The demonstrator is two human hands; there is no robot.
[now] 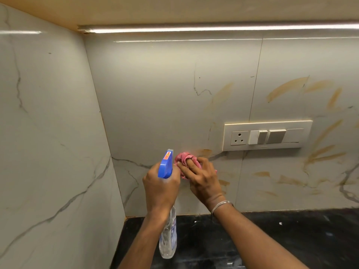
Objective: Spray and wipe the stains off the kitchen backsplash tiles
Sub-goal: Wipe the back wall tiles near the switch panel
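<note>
Two hands worked at one corner of the kitchen. The left hand (161,188) gripped one spray bottle (165,166), fingers curled tight round its neck just under the blue trigger head. The clear body hung below the wrist, in front of the black counter (281,239).

The right hand (203,181) held one bunched pink cloth (184,159), fingers curled into it and pressing it against the back wall. The cloth sat low on the backsplash tiles (155,94), just right of the bottle's nozzle and just below and left of the single switch plate (268,135). One thin metal bangle (221,205) circled the right wrist.

On the back wall, two large marbled tiles met at one vertical seam. Orange-brown stains (285,88) streaked them, mostly right of the seam, too smeared to count exactly; one lay right beside the cloth. The plate carried one three-pin socket and two grey rocker switches. One light strip (213,29) ran along the top.
</note>
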